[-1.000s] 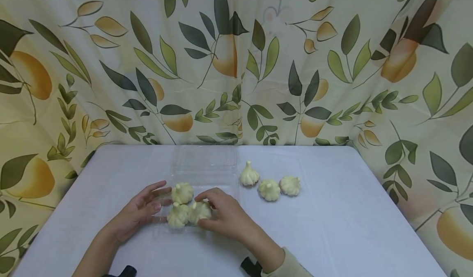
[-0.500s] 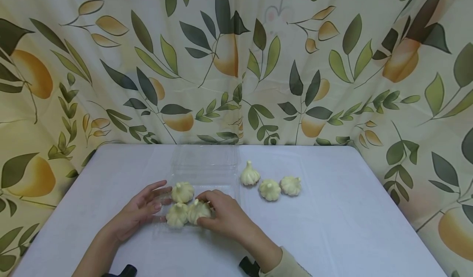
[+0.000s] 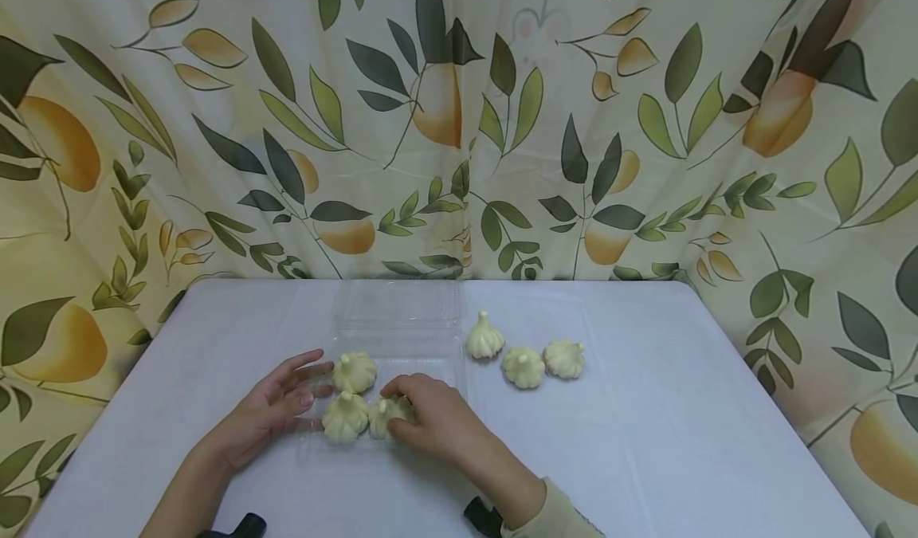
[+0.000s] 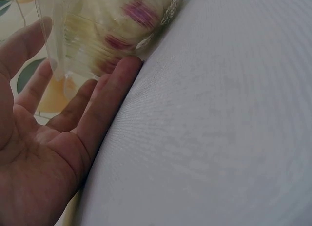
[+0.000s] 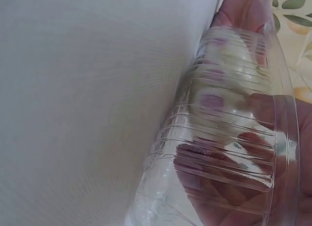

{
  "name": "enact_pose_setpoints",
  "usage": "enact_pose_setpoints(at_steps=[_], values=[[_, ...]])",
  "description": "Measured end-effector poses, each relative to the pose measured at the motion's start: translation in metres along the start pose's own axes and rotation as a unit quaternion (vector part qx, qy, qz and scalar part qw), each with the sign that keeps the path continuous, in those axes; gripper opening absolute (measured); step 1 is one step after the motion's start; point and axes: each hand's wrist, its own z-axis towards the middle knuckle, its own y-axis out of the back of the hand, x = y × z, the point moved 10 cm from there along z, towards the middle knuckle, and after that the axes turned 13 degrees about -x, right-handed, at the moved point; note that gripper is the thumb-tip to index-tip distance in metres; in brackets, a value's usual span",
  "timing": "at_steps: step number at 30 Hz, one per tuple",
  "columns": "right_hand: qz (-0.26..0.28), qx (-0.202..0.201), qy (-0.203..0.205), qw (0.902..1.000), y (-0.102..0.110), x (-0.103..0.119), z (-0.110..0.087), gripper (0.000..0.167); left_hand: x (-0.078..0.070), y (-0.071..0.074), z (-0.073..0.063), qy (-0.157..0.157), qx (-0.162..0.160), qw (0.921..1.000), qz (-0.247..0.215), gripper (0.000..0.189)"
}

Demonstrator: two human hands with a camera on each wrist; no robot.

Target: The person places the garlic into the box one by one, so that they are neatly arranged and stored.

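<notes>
Inside a clear plastic clamshell box [image 3: 430, 369], my right hand [image 3: 441, 422] grips a garlic bulb [image 3: 381, 420] between thumb and fingers, partly covering it. Right beside that bulb sits another garlic bulb [image 3: 345, 418], and a third garlic bulb [image 3: 355, 373] lies behind it. My left hand [image 3: 265, 414] stays at the box's left side with fingers extended. In the left wrist view, its fingertips [image 4: 127, 65] meet the clear wall, with purple-streaked garlic showing through. The right wrist view shows my right fingers through the ribbed box wall [image 5: 165, 143].
To the right of the box, three more garlic bulbs [image 3: 523, 367] lie on the white tablecloth [image 3: 645, 442]. The box's lid [image 3: 398, 307] is folded back toward the far table edge. A leaf-and-fruit patterned curtain [image 3: 502, 179] hangs behind the table.
The bulb in my right hand first shifts slightly left with its neighbour, then moves slightly right, as does the hand. My left hand keeps its place.
</notes>
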Motion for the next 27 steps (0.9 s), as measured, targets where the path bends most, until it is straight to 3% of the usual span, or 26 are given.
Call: enact_pose_setpoints(at_steps=[8, 18, 27], values=[[-0.009, 0.012, 0.006, 0.9999, -0.001, 0.002, 0.001, 0.038, 0.001, 0.000, 0.001, 0.005, -0.002, 1.0000, 0.000, 0.063], [-0.037, -0.004, 0.031, 0.9988, 0.006, 0.008, -0.001, 0.044, 0.000, 0.000, 0.000, 0.002, 0.000, 1.0000, 0.001, 0.063], [0.000, -0.017, 0.015, 0.9997, 0.031, 0.005, -0.002, 0.048, 0.001, 0.000, 0.000, 0.001, 0.003, 1.0000, -0.003, 0.063]])
